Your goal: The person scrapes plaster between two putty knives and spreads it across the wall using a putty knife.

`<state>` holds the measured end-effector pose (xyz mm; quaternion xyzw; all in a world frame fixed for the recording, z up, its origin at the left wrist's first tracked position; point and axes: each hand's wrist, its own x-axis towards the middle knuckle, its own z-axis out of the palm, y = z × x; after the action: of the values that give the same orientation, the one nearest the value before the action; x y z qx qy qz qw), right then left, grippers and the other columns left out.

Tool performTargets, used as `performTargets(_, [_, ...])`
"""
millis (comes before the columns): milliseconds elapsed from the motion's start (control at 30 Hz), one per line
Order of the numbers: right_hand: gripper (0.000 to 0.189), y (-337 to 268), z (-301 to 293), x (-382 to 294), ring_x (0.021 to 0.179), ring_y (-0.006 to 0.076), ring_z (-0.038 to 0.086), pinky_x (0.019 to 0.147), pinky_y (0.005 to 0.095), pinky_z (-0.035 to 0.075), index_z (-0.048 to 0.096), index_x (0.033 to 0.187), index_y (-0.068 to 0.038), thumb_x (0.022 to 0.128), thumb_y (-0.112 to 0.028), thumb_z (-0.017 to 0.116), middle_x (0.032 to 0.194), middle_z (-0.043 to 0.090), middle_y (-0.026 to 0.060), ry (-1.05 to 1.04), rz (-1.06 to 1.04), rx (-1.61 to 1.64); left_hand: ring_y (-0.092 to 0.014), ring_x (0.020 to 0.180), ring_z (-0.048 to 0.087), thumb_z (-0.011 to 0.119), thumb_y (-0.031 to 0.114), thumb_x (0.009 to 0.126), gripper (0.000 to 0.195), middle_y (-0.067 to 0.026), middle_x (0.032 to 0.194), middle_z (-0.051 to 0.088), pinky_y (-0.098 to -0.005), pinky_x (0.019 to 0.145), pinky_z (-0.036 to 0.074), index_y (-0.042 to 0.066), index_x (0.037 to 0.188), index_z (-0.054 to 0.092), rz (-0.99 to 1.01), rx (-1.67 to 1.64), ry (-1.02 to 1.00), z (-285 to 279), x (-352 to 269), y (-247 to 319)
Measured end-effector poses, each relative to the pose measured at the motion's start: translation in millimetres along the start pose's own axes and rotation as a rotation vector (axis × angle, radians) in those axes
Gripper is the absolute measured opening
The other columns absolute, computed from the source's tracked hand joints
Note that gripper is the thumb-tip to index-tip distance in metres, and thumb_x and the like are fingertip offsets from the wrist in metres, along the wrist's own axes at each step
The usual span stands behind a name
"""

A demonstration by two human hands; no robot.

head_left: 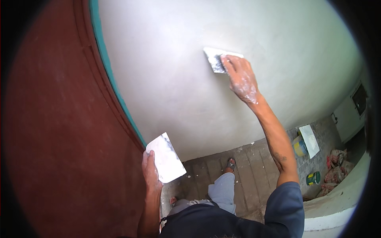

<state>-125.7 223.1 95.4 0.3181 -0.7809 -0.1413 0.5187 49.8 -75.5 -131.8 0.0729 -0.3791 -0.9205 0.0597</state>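
Observation:
My right hand (242, 74), smeared with white paste, grips a flat putty blade (215, 61) against the pale plastered wall (166, 83). White residue and darker streaks cover the blade's face. Lower down on the left, my left hand (150, 168) holds a flat rectangular plate (166, 159) with rounded corners, its thumb on the upper face. That plate is coated white, with a grey smear along one edge. A faint, slightly darker patch shows on the wall near the blade.
A dark red wall (65, 128) with a teal strip (108, 68) borders the left. Concrete steps (247, 172) lie underfoot. At lower right stand a bucket (300, 146) with a white board (309, 141) over it, a green can (313, 178) and several sacks (335, 174).

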Motion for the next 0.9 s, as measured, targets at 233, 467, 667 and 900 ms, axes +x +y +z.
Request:
performTargets(233, [0.054,40.8,-2.1,40.5,0.115,0.0324,0.059,0.097,0.0455,0.047,0.060,0.131,0.001,0.077,0.006,0.063,0.125,0.061,0.0159,0.196,0.093,-0.136,-0.019,0.101,0.067,0.047,0.022,0.107,0.033,-0.0111,0.116,0.065,-0.0339,0.089,0.057,0.000,0.131,0.050,-0.021,-0.018,-0.009,0.1,0.4,-3.7])
performTargets(467, [0.046,17.9,29.1,-2.1,0.123,0.0305,0.054,0.099,0.0484,0.044,0.061,0.128,0.003,0.083,-0.007,0.063,0.127,0.060,0.0169,0.069,-0.078,-0.292,-0.020,0.102,0.068,0.048,0.023,0.107,0.033,-0.0116,0.118,0.065,-0.0349,0.089,0.057,0.000,0.131,0.050,0.000,-0.029,0.011,2.2,-2.2,-3.2])
performTargets(667, [0.049,16.7,5.1,0.7,0.110,0.0340,0.059,0.094,0.0458,0.048,0.059,0.128,0.004,0.080,0.000,0.063,0.121,0.060,0.0176,0.078,-0.089,-0.001,-0.020,0.101,0.068,0.048,0.021,0.108,0.032,-0.0120,0.117,0.065,-0.0349,0.089,0.058,0.000,0.131,0.050,0.020,-0.030,0.019,0.5,-0.2,-1.2])
performTargets(900, [0.045,25.6,20.4,47.1,0.110,0.0339,0.060,0.090,0.0466,0.050,0.060,0.125,0.004,0.080,0.000,0.061,0.121,0.061,0.0170,0.251,0.365,-0.066,-0.020,0.100,0.069,0.048,0.020,0.108,0.031,-0.0116,0.116,0.066,-0.0345,0.088,0.059,0.000,0.131,0.051,-0.011,-0.054,0.025,1.0,-0.2,-7.1])
